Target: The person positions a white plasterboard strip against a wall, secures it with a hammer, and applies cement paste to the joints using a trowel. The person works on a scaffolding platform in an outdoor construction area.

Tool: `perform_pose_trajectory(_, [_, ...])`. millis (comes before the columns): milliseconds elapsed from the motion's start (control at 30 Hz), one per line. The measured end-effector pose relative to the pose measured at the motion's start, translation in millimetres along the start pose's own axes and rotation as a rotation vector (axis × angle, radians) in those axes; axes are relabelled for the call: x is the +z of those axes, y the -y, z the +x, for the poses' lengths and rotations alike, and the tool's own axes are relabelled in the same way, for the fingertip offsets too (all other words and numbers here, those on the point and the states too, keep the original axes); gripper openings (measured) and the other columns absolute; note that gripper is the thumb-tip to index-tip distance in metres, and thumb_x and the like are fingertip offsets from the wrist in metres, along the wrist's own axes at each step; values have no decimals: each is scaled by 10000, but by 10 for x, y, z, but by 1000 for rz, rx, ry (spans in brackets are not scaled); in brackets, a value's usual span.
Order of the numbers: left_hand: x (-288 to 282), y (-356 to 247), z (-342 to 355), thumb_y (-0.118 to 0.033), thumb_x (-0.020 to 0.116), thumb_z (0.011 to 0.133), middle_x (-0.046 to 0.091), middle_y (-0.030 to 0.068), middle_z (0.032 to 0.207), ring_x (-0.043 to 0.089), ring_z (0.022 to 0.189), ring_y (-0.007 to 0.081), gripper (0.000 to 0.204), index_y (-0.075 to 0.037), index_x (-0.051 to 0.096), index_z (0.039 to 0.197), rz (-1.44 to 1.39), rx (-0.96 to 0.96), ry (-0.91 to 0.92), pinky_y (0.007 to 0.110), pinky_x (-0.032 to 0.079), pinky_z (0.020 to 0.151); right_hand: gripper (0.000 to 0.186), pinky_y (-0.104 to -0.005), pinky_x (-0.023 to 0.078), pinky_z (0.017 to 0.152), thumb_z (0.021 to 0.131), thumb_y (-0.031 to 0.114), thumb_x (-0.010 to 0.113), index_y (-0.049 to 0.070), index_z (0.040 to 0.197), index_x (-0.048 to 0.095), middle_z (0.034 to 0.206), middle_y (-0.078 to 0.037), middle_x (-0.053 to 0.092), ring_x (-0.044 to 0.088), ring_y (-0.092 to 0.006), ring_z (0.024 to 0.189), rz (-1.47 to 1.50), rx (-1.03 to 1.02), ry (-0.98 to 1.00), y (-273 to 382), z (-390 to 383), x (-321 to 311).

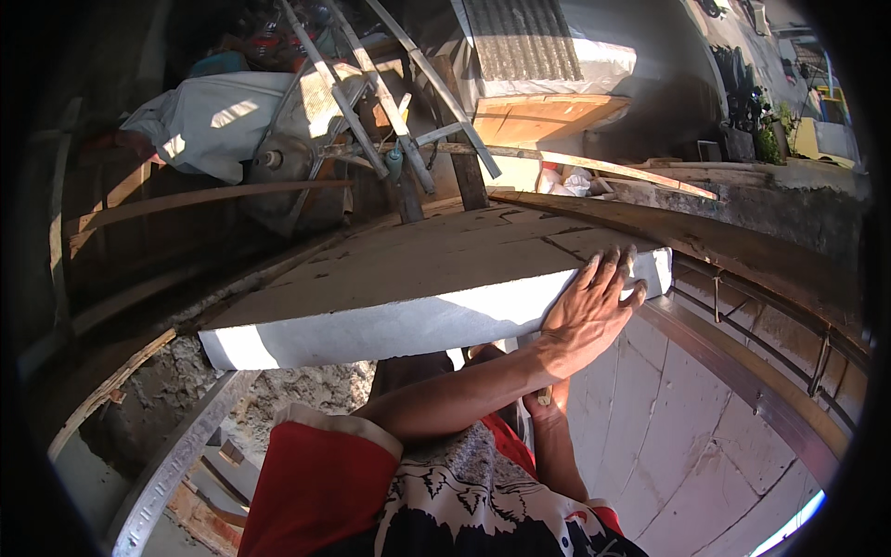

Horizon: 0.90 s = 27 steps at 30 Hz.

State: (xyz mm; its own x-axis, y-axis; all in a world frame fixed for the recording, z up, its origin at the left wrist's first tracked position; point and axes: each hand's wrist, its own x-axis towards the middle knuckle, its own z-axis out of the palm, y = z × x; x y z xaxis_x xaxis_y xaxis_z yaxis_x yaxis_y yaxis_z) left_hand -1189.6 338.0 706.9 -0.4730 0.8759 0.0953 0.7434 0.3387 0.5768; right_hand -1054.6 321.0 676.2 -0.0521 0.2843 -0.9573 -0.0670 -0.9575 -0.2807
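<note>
My left hand (594,302) lies against the right part of a pale block (390,330), fingers stretched over its upper edge and thumb on the white face. The block has a bright white front and sits at the near edge of a shaded grey surface of fitted blocks (399,260). Below it, partly hidden by my left forearm, my right hand (548,408) grips what looks like a short wooden handle (544,395); its far end is hidden.
Silver metal beams (705,371) run down either side, beside a white block wall (687,427) and rough rubble (288,399). Behind are leaning poles (376,84), a plywood board (538,116), a pale sheet (204,111) and a long plank (613,167).
</note>
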Motion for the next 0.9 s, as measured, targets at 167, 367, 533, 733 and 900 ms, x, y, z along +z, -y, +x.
perform_pose_trajectory(167, [31,-18,25,-263,496,993,277,265,1650,320,1510,393,540,-165,472,1524,7,-21,51,518,182,1270,332,-208,583,563,1109,281,409,9,1244,543,913,-55,651,613,-76,597,85,64,130,79,374,-286])
perform_pose_trajectory(367, [39,-31,17,-302,481,1002,272,216,1665,287,1527,371,547,-209,457,1540,27,-14,101,508,143,1280,306,-197,556,510,1109,288,404,28,1160,557,821,-26,627,581,-62,537,124,83,180,103,464,-446])
perform_pose_trajectory(533, [-35,-23,18,-229,521,986,350,209,1623,344,1500,364,517,-203,508,1503,8,-24,74,488,215,1267,302,-188,534,465,1110,293,400,43,1090,568,744,-1,606,554,-50,487,204,94,234,103,426,-519])
perform_pose_trajectory(733, [63,5,48,-173,725,821,417,233,1567,396,1452,400,610,-184,596,1417,30,5,-64,530,274,1212,439,-220,496,420,1125,332,402,124,756,516,542,51,510,506,-62,411,288,119,525,209,83,-267])
perform_pose_trajectory(900, [-81,-49,113,-252,811,797,443,262,1521,451,1365,415,750,-104,514,1470,81,7,12,518,317,1157,289,-229,453,427,1107,381,484,109,1012,510,632,34,480,462,-65,472,420,187,665,182,226,-542])
